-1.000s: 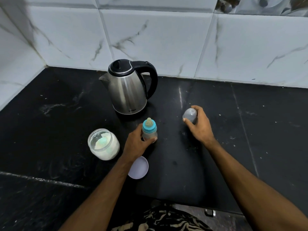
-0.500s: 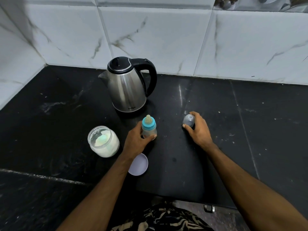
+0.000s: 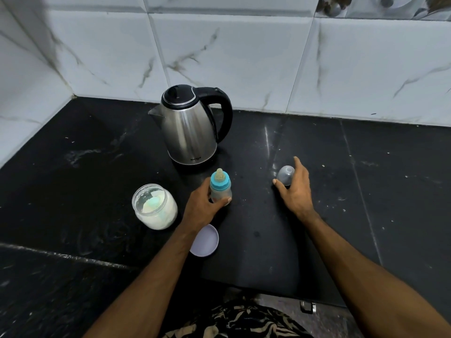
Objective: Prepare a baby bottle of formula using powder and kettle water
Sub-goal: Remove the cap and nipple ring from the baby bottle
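Note:
A small baby bottle [image 3: 220, 189] with a blue collar and a beige teat stands upright on the black counter, in front of the steel kettle [image 3: 189, 132]. My left hand [image 3: 202, 208] is wrapped around the bottle's lower body. The clear grey bottle cap [image 3: 286, 175] rests on the counter to the right. My right hand [image 3: 296, 189] is right beside the cap, with the fingers spread and the thumb off it. A glass jar of white formula powder [image 3: 156, 207], with a pale green scoop inside, stands open at the left.
The jar's lilac lid [image 3: 205, 241] lies on the black counter [image 3: 390, 191] under my left wrist. White marble-look tiles [image 3: 244, 57] wall the counter at the back and left. The counter's front edge runs near my body.
My right hand has lowered the grey cap onto the counter and spread its fingers off it. My left hand has stayed on the bottle.

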A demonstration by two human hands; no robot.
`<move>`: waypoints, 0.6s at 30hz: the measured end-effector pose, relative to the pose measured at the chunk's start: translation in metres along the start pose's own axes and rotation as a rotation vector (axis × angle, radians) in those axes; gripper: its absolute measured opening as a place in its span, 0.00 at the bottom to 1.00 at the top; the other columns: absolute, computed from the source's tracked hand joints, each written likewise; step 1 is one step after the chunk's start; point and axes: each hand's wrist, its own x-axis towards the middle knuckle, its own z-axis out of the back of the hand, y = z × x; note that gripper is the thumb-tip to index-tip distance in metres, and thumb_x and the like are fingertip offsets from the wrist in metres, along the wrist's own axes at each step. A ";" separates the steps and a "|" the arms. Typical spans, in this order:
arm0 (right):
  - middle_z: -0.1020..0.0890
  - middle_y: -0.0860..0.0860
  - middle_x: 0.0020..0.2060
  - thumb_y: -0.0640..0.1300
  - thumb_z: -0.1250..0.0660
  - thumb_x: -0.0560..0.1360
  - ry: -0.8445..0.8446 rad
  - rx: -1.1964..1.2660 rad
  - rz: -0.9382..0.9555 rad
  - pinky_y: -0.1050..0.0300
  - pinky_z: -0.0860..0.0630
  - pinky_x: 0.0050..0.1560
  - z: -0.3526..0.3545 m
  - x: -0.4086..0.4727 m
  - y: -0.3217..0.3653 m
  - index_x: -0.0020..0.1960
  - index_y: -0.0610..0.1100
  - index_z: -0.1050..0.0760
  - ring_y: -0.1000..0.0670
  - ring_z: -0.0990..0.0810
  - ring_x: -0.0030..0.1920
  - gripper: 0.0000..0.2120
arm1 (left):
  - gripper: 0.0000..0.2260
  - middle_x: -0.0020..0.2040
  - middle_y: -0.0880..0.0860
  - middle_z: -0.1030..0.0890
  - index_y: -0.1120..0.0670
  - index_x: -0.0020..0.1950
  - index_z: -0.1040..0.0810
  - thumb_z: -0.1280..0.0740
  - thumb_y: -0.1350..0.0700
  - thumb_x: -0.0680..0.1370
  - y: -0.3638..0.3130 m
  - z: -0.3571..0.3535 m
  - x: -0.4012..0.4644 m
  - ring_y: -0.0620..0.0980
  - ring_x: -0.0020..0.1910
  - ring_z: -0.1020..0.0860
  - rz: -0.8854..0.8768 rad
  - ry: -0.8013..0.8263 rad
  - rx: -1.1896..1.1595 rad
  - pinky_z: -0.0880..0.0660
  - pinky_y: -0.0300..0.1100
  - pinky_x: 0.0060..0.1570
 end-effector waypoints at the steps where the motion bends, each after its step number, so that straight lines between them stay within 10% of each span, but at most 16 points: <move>1: 0.38 0.43 0.74 0.47 0.28 0.75 -0.044 0.000 0.032 0.46 0.37 0.74 -0.001 -0.002 0.004 0.78 0.43 0.46 0.45 0.37 0.73 0.39 | 0.32 0.70 0.52 0.26 0.53 0.73 0.34 0.25 0.53 0.73 0.000 0.000 0.000 0.49 0.68 0.28 -0.003 0.000 -0.003 0.30 0.46 0.68; 18: 0.23 0.56 0.54 0.52 0.24 0.71 0.150 0.182 0.248 0.55 0.24 0.58 -0.072 -0.052 0.119 0.62 0.46 0.26 0.56 0.24 0.55 0.23 | 0.21 0.61 0.49 0.19 0.51 0.69 0.28 0.30 0.55 0.77 0.005 0.000 0.002 0.46 0.59 0.21 -0.029 -0.076 0.104 0.26 0.37 0.56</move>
